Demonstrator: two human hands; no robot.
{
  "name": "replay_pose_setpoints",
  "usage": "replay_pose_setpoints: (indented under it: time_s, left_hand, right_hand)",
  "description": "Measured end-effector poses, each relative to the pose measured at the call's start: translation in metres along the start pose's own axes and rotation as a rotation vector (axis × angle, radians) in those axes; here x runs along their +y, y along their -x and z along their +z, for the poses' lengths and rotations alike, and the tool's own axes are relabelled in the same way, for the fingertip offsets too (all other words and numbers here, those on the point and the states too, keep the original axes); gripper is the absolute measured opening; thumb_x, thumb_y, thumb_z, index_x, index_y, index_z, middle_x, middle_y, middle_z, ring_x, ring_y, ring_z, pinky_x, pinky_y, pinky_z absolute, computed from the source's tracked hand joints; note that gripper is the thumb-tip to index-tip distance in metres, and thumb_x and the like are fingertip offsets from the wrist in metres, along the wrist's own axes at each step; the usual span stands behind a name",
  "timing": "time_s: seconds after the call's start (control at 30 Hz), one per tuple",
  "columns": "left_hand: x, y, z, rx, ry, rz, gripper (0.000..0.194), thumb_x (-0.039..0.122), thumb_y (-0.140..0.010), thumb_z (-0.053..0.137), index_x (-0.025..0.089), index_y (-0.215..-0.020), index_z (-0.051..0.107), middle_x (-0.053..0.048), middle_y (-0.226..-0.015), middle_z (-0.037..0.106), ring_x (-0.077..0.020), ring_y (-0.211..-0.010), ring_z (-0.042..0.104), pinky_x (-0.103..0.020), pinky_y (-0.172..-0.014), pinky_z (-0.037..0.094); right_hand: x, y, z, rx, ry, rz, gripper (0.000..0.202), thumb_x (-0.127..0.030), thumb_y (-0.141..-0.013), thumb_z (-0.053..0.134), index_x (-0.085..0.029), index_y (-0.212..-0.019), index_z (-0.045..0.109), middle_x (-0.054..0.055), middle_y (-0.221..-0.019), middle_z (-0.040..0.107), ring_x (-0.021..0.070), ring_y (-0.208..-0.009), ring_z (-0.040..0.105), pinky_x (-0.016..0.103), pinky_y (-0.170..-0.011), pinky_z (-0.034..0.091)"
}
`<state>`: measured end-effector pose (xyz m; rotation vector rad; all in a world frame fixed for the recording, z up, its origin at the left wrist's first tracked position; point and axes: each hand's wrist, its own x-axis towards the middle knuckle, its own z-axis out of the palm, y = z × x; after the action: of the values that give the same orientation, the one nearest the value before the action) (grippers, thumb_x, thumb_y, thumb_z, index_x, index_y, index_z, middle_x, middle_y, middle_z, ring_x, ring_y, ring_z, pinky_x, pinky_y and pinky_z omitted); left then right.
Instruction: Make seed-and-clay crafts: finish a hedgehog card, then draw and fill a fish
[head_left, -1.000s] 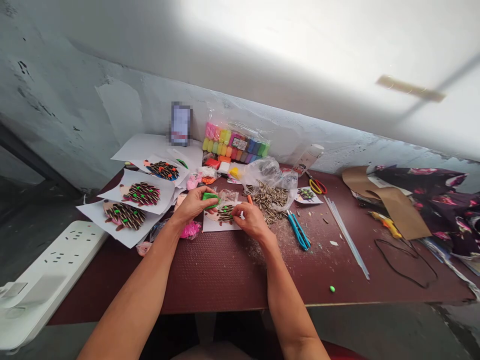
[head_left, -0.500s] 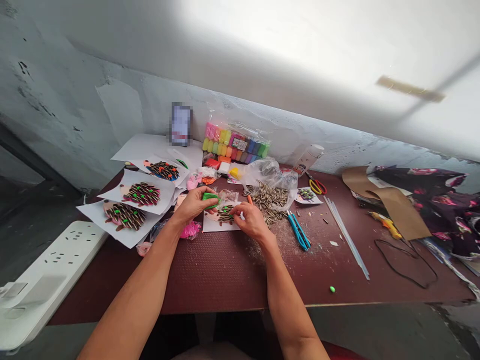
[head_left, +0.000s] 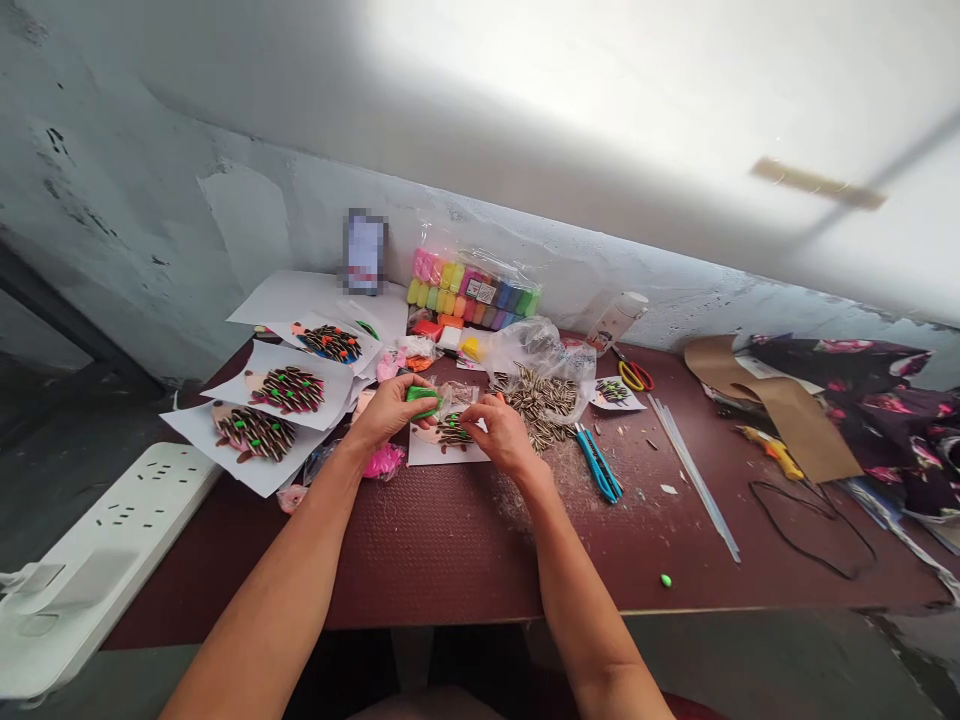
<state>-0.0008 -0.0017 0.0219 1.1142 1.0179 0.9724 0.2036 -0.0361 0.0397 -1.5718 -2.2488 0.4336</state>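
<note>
Maroon table (head_left: pixel 427 560) beneath, green lump (head_left: pixel 424 401) sits within left grip (head_left: pixel 387 408).

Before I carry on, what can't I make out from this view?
In the head view:
- Whether the right hand pinches anything: too small to tell.
- Right edge of the hedgehog card: hidden behind that hand.
- Full shape of the green lump: partly covered by the left hand.
- Phone screen: blurred by pixelation.
- Power strip: cut off by the left picture edge.
</note>
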Motion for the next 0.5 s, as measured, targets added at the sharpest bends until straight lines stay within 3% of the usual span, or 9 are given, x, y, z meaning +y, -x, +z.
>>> replay_pose_setpoints:
  time_s: [0.1, 0.23, 0.5]
  left_hand:
    - [0.0, 0.0, 0.0, 0.0, 0.011, 0.016, 0.039, 0.034, -0.065, 0.085, 0.015, -0.086, 0.058, 0.002, -0.073, 0.065, -0.0141, -0.055, 0.068, -0.026, -0.052, 0.056]
    - [0.0, 0.001, 0.0, 0.002, 0.025, 0.026, 0.047, 0.04, -0.059, 0.088, 0.015, -0.086, 0.058, 0.003, -0.075, 0.064, -0.0135, -0.055, 0.067, -0.027, -0.053, 0.056]
    - [-0.003, -0.002, 0.0, -0.023, 0.024, 0.04, 0.047, 0.041, -0.061, 0.087, 0.015, -0.086, 0.057, 0.003, -0.073, 0.062, -0.0137, -0.055, 0.067, -0.027, -0.052, 0.056]
  right_hand:
    - [-0.008, -0.005, -0.005, -0.06, 0.054, -0.011, 0.016, -0.021, -0.095, 0.061, -0.026, -0.096, 0.077, 0.002, -0.097, 0.066, 0.0164, -0.091, 0.062, 0.038, -0.104, 0.039]
    - [-0.015, -0.013, -0.008, -0.152, 0.113, 0.006, 0.022, -0.021, -0.096, 0.057, -0.03, -0.1, 0.076, 0.002, -0.106, 0.066, 0.0181, -0.097, 0.062, 0.042, -0.107, 0.035]
    - [-0.018, -0.019, -0.01, -0.251, 0.191, 0.011, 0.023, -0.021, -0.095, 0.055, -0.03, -0.099, 0.076, 0.001, -0.108, 0.067, 0.0187, -0.097, 0.063, 0.04, -0.104, 0.035]
